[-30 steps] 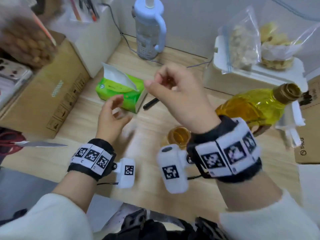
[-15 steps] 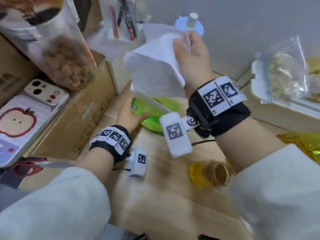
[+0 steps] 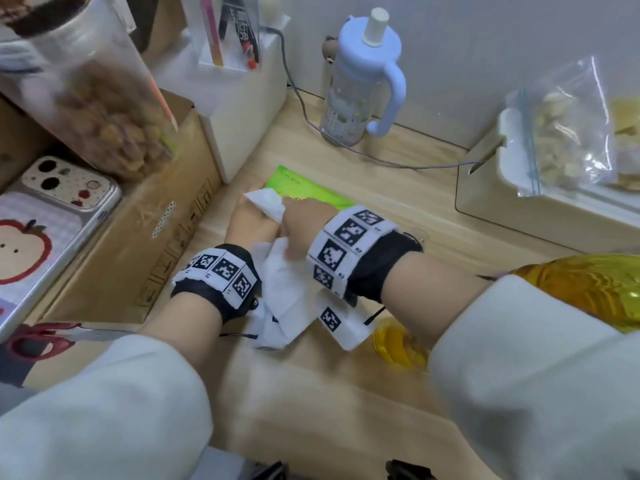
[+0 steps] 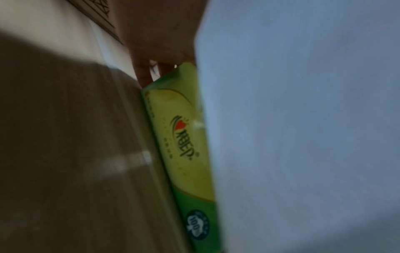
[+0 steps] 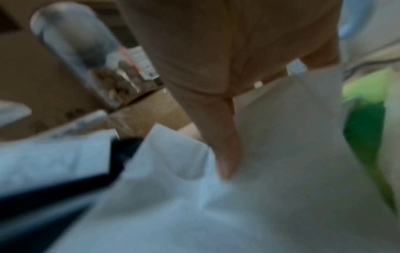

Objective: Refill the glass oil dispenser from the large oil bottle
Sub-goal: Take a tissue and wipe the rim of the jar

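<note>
Gripping a white tissue (image 3: 277, 275), the right hand (image 3: 300, 225) draws it from the green tissue pack (image 3: 304, 194), which the left hand (image 3: 251, 228) steadies with fingers curled round its end. This looks like a wiping step; next, carry the tissue to the glass oil dispenser (image 3: 398, 344) on the table (image 3: 346, 393) beside the large oil bottle (image 3: 588, 289). Only "100" reads clearly on the pack.

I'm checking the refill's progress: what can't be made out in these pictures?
- Dispenser: head view, mostly hidden by the right sleeve; fill level unreadable.
- Oil bottle: head view, cut by the right edge; cap unseen.
- Left hand: fingers covered by tissue; grip unclear.
- Right hand: wrist view blurred; it pinches the tissue.
</note>
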`<act>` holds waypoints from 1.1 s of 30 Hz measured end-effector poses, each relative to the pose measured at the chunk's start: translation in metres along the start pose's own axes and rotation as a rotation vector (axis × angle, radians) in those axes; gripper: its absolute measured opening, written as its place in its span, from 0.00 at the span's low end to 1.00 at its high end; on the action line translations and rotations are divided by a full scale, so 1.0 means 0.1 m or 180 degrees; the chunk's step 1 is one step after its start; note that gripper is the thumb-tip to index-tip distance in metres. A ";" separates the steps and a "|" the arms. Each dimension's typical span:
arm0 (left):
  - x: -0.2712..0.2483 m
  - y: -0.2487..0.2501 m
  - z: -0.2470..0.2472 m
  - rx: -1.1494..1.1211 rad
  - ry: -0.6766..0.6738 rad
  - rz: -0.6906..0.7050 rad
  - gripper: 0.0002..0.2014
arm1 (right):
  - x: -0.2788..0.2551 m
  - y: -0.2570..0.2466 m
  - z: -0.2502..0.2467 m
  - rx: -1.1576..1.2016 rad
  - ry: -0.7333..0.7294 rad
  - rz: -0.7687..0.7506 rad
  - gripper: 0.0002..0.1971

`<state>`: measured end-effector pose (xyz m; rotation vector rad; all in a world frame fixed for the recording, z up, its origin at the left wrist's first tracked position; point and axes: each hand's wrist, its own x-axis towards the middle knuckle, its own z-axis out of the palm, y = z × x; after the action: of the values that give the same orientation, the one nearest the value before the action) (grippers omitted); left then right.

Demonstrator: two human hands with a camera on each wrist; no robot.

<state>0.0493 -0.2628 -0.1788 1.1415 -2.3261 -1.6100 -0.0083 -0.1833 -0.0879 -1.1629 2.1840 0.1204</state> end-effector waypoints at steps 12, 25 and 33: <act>-0.20 0.16 -0.21 -0.0646 0.0453 0.0045 0.23 | -0.92 0.51 -0.86 0.2319 0.3318 0.0171 0.15; -1.57 1.28 -0.04 -0.2343 -0.1976 0.0328 0.29 | -1.90 0.46 0.09 0.4890 0.1822 -0.0812 0.08; -1.87 1.33 0.25 -0.2197 -0.1440 0.0802 0.12 | -2.32 0.82 0.35 0.4493 0.1902 -0.0525 0.27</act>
<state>0.1025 -0.1057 -0.0177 0.3495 -1.7252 -2.4466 0.0370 0.0439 0.0033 -0.4916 1.8150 -1.7104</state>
